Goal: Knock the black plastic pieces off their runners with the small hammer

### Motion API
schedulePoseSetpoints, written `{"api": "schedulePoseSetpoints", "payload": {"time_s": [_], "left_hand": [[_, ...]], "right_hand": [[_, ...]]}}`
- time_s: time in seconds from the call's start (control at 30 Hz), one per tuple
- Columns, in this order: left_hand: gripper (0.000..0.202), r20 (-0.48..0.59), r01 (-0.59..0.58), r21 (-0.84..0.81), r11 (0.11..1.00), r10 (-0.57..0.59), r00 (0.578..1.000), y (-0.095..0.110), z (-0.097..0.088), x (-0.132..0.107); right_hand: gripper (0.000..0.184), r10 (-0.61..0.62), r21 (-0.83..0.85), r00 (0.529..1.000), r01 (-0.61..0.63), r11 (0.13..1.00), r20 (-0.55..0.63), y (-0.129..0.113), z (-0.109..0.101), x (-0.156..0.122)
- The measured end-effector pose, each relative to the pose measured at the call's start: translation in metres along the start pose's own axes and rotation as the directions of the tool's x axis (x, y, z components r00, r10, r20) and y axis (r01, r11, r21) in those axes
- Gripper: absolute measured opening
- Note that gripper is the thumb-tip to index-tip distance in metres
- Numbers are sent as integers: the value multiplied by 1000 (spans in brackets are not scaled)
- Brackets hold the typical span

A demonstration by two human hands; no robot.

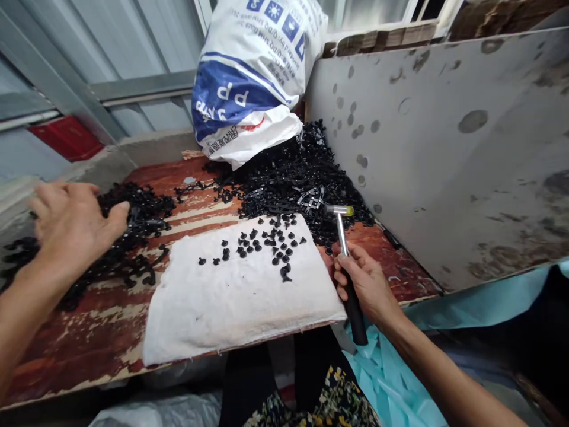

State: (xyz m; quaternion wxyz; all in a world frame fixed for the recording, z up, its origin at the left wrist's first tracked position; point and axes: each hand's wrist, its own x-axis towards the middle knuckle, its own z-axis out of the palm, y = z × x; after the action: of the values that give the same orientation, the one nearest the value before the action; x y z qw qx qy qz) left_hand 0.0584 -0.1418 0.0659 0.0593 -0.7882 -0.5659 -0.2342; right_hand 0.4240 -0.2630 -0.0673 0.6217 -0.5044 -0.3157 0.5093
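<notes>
Black-handled hammer [342, 236] tight in right hand [367, 286] grip; left hand [71, 228] grip spread over plastic clips [144, 216].

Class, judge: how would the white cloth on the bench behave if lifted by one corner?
Probably floppy: the white cloth lies flat with soft, frayed edges. Likely the small black parts on it would slide off.

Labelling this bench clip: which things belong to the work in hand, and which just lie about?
In hand: left hand on black parts heap; right hand gripping hammer; white cloth bearing small black pieces.
Lying about: printed sack; grey board; blue sheets.
</notes>
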Motion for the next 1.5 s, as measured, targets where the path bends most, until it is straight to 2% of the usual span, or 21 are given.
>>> {"api": "schedulePoseSetpoints", "payload": {"time_s": [0.03,0.07,0.1,0.13,0.17,0.23,0.27,0.37,0.5,0.57,0.63,0.7,0.77,0.87,1.03,1.1,1.2,1.3,1.4,1.5], "left_hand": [[45,-137,-20,84,996,32,990,7,6,2],[38,-170,-78,127,989,100,980,20,17,2],[33,-73,-189,114,975,198,977,36,32,0],[31,58,-306,57,950,303,951,55,49,-2],[31,154,-403,-15,915,401,903,74,67,-5],[33,231,-509,-100,855,517,824,106,99,-11],[32,239,-533,-114,839,544,805,118,111,-13],[28,244,-547,-128,828,560,791,133,130,-15],[26,253,-480,-197,855,517,818,126,131,-13],[23,295,-381,-260,887,448,844,122,125,-13],[21,401,-246,-296,923,354,845,118,117,-16],[21,503,-136,-251,958,249,827,115,109,-21],[21,516,-97,-144,985,158,842,115,105,-27],[19,420,-96,-28,995,99,902,113,106,-31],[19,206,-103,-31,994,107,973,113,103,-35],[20,162,-203,-64,977,211,964,121,99,-45],[19,172,-408,-122,905,424,889,143,99,-67],[17,163,-503,-97,859,512,843,161,106,-83],[19,146,-498,-37,867,497,855,162,111,-89],[18,136,-415,-34,909,416,899,147,109,-92]], "right_hand": [[43,-8,5,1000,8,1000,-1,1,0,2],[43,-16,3,1000,16,1000,-3,2,0,3],[43,-18,1,1000,18,1000,0,3,0,3],[43,-17,0,1000,17,1000,2,3,0,3],[43,-15,0,1000,15,1000,3,3,1,3],[44,-16,-5,1000,16,1000,-1,2,0,2],[44,-18,-7,1000,18,1000,1,2,0,1],[41,-24,-10,1000,24,1000,21,1,-2,0],[42,-18,-5,1000,18,1000,21,2,-3,0],[43,-14,2,1000,14,1000,14,2,-3,1],[44,-16,8,1000,16,1000,10,3,-3,1],[44,-19,5,1000,19,1000,13,3,-3,1],[42,-18,-12,1000,18,1000,17,3,-4,0],[38,-22,-34,1000,23,999,20,3,-4,0],[38,-37,-39,999,38,999,12,4,-5,-1],[38,-33,-39,999,33,999,10,4,-5,-1],[40,-35,-35,999,35,999,11,5,-6,0],[43,-47,-33,999,47,998,5,5,-6,0],[43,-53,-23,999,53,998,-2,4,-6,-1],[42,-63,-3,998,63,998,-3,3,-5,-1]]}}
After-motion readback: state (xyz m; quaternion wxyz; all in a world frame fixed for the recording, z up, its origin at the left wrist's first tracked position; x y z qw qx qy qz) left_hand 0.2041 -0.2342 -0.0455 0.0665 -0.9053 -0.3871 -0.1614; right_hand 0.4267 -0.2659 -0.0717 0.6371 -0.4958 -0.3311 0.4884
